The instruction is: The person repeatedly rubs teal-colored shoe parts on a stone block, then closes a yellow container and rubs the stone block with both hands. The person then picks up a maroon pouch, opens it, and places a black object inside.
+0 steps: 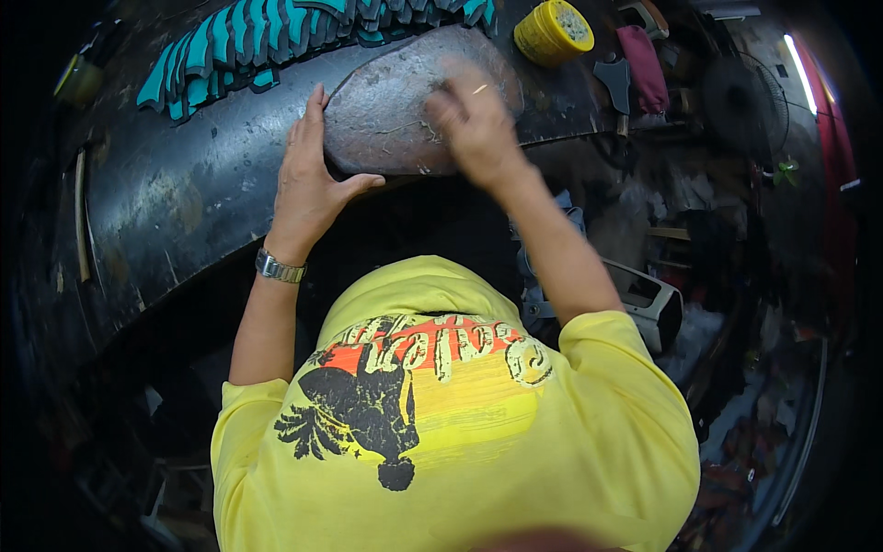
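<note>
A worn, brownish-grey slab (386, 106) with rounded ends lies on the dark workbench in front of me; I cannot tell its material. My left hand (311, 175) rests against its left end. Its fingers stretch along the edge and the thumb sticks out beside the near edge, with a metal watch (279, 267) on the wrist. Over the right part of the slab is my right hand (474, 124), bent and smeared by motion, so whether it holds anything is hidden. Behind the slab, several teal-and-black flat curved pieces (244, 41) stand packed in a row.
A yellow tub (554, 33) stands at the back right of the workbench (184, 175). Near it lie a flat grey blade-like tool (614, 83) and a dark red cloth-like item (642, 69). A fan (743, 103) is farther right, above clutter. A thin strip (82, 216) lies at the left.
</note>
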`<act>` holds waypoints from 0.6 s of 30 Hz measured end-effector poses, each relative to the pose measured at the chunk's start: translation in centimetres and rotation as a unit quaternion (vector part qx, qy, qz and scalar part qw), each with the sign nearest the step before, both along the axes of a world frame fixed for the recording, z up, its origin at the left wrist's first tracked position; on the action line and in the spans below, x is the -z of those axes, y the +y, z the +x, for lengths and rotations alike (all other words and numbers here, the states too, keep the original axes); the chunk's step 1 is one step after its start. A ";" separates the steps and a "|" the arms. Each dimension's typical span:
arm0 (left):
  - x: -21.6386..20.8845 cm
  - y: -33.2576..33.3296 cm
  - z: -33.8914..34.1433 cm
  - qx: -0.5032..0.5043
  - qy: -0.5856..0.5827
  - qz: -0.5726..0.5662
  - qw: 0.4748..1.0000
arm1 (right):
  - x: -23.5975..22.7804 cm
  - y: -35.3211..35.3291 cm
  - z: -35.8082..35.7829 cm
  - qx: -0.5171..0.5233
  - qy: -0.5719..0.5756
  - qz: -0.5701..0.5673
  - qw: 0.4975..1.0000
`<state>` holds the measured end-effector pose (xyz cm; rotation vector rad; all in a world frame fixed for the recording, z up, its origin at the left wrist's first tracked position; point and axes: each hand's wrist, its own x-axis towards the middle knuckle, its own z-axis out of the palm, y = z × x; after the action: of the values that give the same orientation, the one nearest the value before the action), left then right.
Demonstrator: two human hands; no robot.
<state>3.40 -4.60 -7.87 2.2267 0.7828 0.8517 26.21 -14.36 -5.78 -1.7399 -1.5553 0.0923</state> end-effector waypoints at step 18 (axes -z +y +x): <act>-0.4 -0.8 -3.0 -0.056 -0.021 -0.028 0.998 | -0.1 2.1 7.2 0.091 -0.154 -0.182 0.967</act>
<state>0.40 -5.35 -7.43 2.1247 0.9067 0.9163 33.42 -12.21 -5.64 -2.2686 -1.6639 0.0158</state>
